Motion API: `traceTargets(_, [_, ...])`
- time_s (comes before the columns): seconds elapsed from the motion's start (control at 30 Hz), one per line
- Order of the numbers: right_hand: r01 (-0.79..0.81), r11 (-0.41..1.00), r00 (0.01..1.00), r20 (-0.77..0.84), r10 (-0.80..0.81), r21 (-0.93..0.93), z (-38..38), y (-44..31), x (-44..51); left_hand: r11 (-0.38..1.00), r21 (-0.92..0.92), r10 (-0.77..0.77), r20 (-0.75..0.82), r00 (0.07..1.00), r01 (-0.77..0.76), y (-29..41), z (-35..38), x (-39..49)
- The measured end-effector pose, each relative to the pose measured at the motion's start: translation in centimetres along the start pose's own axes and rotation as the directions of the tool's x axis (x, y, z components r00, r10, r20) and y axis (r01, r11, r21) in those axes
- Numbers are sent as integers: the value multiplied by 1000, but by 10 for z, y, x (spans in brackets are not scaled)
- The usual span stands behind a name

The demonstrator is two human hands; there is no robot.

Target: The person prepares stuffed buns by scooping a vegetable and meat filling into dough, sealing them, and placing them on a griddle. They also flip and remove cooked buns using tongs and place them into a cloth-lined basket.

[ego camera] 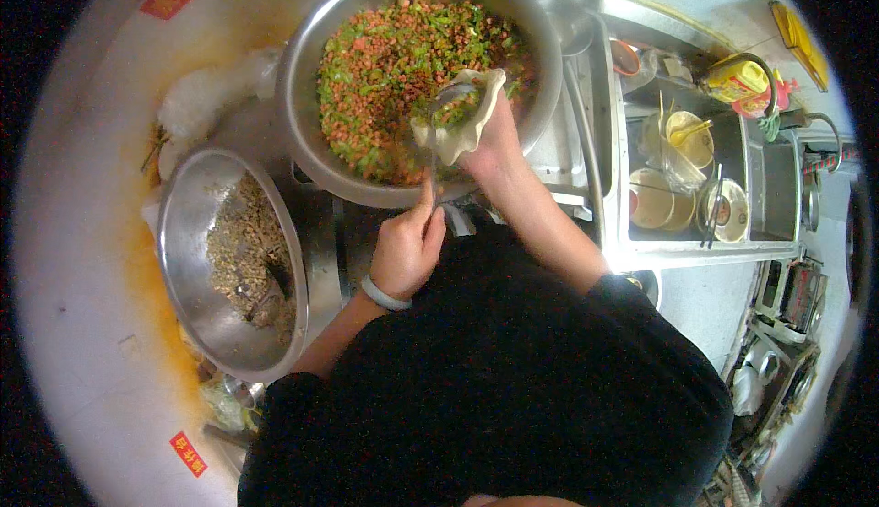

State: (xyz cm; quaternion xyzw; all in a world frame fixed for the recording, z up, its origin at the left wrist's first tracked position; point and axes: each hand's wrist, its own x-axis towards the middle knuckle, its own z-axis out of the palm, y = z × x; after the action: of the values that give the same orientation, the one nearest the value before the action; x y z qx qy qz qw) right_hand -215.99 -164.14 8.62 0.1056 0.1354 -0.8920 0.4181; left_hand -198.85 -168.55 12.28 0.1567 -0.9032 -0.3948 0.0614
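My left hand (408, 246), with a pale band at the wrist, grips the handle of a metal spoon (434, 157). The spoon's bowl rests in a cupped dough wrapper (457, 144), on a mound of green and pinkish filling (453, 110). Under and around the wrapper's right side curls my right hand (491, 143), its fingers mostly hidden by the dough. Both hands are over the near right part of a large steel basin (302, 116). Inside that basin lies a chopped mixture (384, 74) of pinkish bits and green vegetable.
A second steel bowl (185, 253) at left holds a brownish chopped mixture (244, 253) and a dark utensil. To the right, a steel sink (621, 184) contains used bowls (652, 198) and chopsticks. A yellow bottle (738, 80) stands behind the sink, near its faucet. Plastic bags (199, 102) lie along the wall.
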Motion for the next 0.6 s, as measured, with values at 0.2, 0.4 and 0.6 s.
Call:
traceTargets(0.2, [-7, 998, 999, 47, 4, 65, -15, -7, 7, 998, -10, -60, -198, 978, 59, -26, -15, 21])
traceTargets(0.4, [69, 998, 997, 23, -69, 14, -16, -29, -8, 519, -619, -455, 385, 803, 590, -31, -23, 33])
traceTargets(0.6, [90, 993, 994, -56, -94, -79, -3, -37, -24, -239, -883, -482, 469, 740, 404, -35, -29, 24])
